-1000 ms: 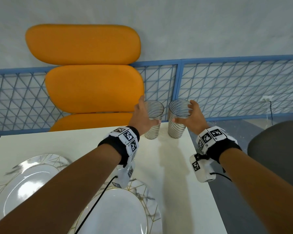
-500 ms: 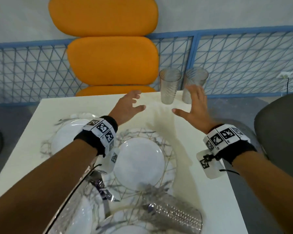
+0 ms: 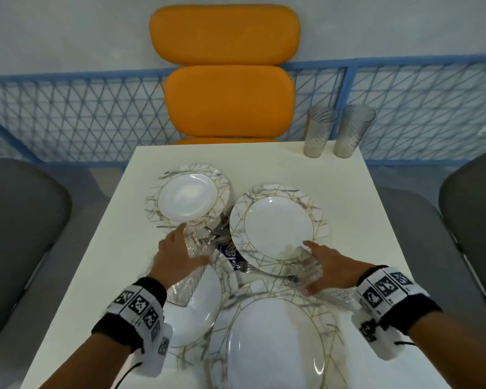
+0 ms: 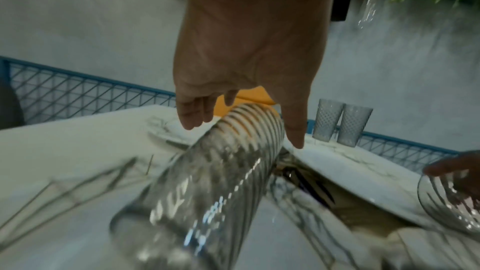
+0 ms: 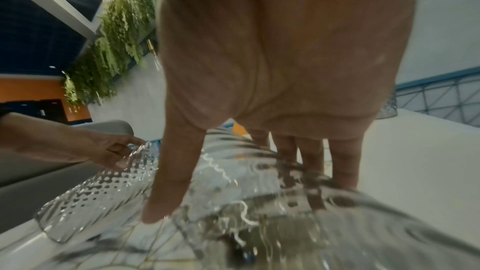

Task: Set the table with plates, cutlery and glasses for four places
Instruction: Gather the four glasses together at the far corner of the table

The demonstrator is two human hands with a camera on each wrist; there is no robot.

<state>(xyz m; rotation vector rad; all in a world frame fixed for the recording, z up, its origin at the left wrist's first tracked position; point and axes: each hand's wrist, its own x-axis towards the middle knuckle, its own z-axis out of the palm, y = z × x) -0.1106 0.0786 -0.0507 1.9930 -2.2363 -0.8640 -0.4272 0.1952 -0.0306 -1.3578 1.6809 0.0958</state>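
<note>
While two textured glasses [image 3: 338,133] stand at the white counter's [image 3: 264,161] far right corner, each hand's grip, left [image 3: 174,259] and right [image 3: 331,272], curls around another glass lying among the marbled plates [image 3: 278,226].

Four plates [image 3: 278,228] crowd the middle of the table [image 3: 345,197]. The right strip is open up to two glasses [image 3: 334,133] at the far corner.

The head camera looks down the white square table [image 3: 334,175]; both wrist cameras look forward, close along the fingers.
</note>
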